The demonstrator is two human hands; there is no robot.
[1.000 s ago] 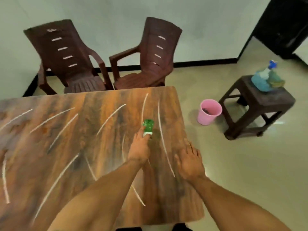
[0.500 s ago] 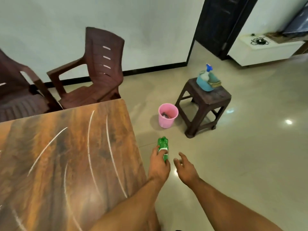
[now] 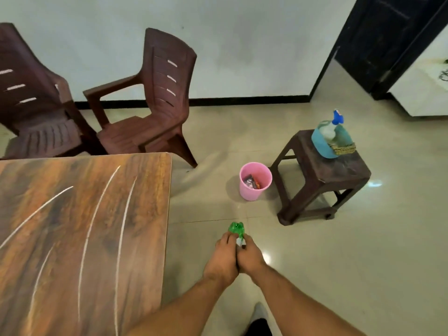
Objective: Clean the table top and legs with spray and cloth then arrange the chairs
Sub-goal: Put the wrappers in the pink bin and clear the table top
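The surface (image 3: 84,226) has been left behind; on the stool (image 3: 339,170) the spray bottle (image 3: 331,128) stands untouched. Short of the pink bin (image 3: 249,194), the left hand (image 3: 221,259) is now joined by the right hand (image 3: 249,257), both gripping the green plastic item (image 3: 236,229), judged bound for disposal before spraying.

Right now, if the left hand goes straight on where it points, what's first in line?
Likely the pink bin on the floor: the left hand, gripping the green bottle, points toward it. Bare floor between; height unclear.
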